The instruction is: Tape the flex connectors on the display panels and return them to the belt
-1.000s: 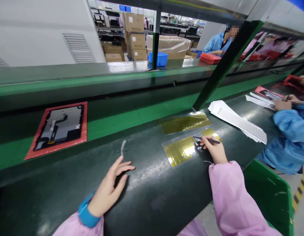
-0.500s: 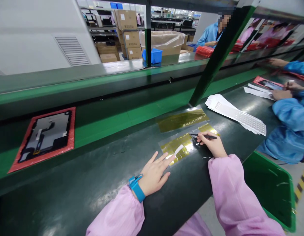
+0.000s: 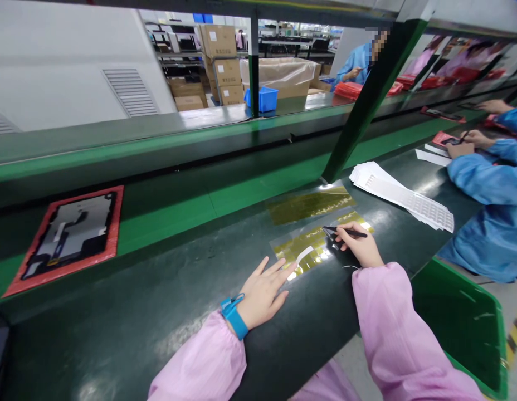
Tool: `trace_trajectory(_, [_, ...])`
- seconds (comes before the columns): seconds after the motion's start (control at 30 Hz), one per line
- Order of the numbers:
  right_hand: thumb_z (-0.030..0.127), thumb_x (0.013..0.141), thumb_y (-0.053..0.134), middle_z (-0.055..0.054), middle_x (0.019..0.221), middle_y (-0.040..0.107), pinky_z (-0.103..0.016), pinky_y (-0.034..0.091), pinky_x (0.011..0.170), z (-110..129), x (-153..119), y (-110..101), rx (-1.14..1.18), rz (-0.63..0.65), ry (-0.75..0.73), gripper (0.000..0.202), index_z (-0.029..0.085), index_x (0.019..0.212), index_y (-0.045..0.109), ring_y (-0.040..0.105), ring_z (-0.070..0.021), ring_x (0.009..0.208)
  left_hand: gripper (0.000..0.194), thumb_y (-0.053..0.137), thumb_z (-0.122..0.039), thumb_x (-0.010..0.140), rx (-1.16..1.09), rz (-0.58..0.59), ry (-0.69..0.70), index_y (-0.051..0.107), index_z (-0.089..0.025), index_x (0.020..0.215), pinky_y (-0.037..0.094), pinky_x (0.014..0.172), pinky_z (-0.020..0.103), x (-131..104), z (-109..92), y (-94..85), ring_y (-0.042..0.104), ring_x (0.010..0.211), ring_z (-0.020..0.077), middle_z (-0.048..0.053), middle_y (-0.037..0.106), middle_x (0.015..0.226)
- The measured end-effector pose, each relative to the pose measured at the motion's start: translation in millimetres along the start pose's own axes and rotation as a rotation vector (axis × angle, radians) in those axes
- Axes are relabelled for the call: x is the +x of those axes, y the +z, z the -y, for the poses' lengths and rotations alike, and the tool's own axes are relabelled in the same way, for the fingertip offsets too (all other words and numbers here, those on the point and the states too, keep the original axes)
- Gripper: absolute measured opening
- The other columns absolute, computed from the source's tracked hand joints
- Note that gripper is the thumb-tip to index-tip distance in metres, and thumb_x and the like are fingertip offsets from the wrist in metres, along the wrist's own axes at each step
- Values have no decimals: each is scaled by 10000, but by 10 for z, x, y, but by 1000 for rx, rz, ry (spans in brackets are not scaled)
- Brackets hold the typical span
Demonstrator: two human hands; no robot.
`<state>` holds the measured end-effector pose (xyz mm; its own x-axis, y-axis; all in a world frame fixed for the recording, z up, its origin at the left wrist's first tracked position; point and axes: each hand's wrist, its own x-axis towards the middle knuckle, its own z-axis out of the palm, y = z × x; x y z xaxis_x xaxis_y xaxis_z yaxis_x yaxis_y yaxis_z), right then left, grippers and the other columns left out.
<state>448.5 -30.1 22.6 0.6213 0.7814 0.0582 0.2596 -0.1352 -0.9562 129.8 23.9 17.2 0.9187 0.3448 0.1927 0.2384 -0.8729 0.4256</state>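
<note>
Here, hands apart: right hand [image 3: 357,240] gripping black tweezers [image 3: 346,231] over yellow film sheet [image 3: 298,248] on counter [image 3: 166,295]; left hand [image 3: 262,292] spread, fingertips at the sheet's near edge, beside white strip [image 3: 305,254]

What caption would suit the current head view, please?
Left hand with a white strip at a fingertip, right hand holding slim black tool by yellow film.

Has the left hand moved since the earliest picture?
Yes, rightward: the left hand was well left of the near yellow sheet; now the fingertips are over its left part.
</note>
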Motion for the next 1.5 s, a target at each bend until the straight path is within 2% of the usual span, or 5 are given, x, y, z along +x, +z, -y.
trace_trajectory(0.33, [756,614,777,-44,685,708,-266,510,418,23,32,-38,-11,77,29,619,186,836,685,560,-119,425,736,467,-192,977,1,23,-13,104,-255,1614,253,1243,570,11,-9,11,372,1500,239,91,515,1542])
trace_trajectory(0.93, [717,665,774,-79,740,757,-265,461,387,52,38,-55,-27,120,37,566,178,827,710,523,-105,380,716,471,-195,967,12,37,-23,154,-255,1606,233,1251,559,14,-12,27,358,1507,230,77,517,1543])
trace_trajectory(1.17, [687,698,768,-78,729,754,-255,416,378,8,5,-58,-1,102,4,529,181,844,718,489,-96,380,723,475,-185,961,-11,44,-28,153,-264,1604,231,1249,569,15,-19,16,360,1506,231,72,522,1539])
trace_trajectory(1.37, [706,722,735,-87,752,761,-265,434,382,-25,36,-61,0,11,-19,545,184,868,681,521,-115,397,745,468,-194,971,-18,29,-24,106,-275,1617,226,1250,568,9,-22,17,370,1501,231,73,528,1534])
trace_trajectory(1.5, [697,707,755,-67,727,754,-254,429,370,6,31,-38,-30,36,-12,544,186,882,686,502,-102,375,756,468,-197,973,-14,22,-22,86,-282,1621,225,1252,561,7,-25,15,371,1500,226,71,532,1531])
